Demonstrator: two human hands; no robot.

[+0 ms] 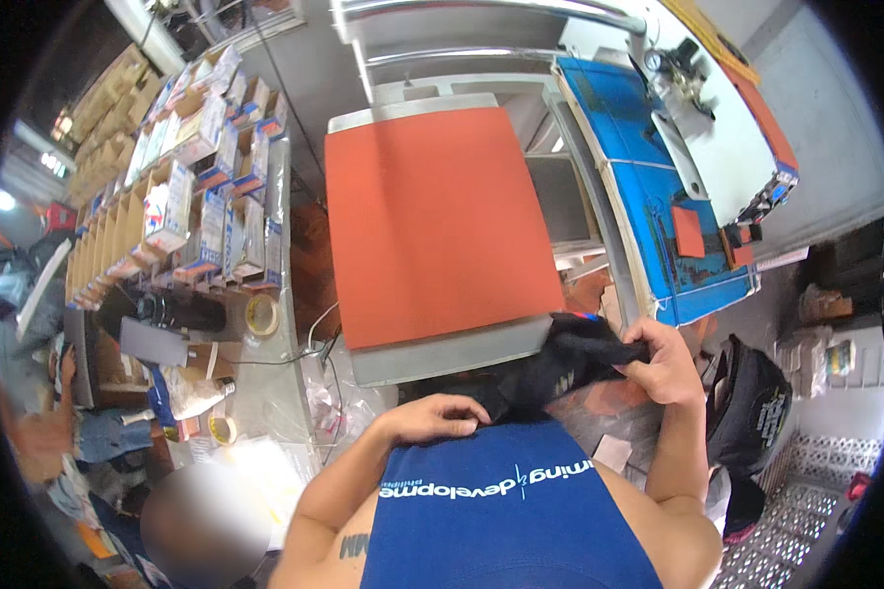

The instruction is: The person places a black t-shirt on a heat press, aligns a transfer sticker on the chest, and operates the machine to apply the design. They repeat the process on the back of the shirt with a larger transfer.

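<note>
The right hand (666,365) has its fingers closed on a black cloth (581,358), which hangs between both hands; whether the left hand's (434,420) curled fingers grip it, I cannot tell. Beyond the fingers lies an orange pad (437,226).

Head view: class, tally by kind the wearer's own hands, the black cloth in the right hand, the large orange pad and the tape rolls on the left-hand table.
Hands (left hand, right hand): 2
Black cloth: 1
Large orange pad: 1
Tape rolls (upper roll, lower roll): 2
Total: 6
</note>
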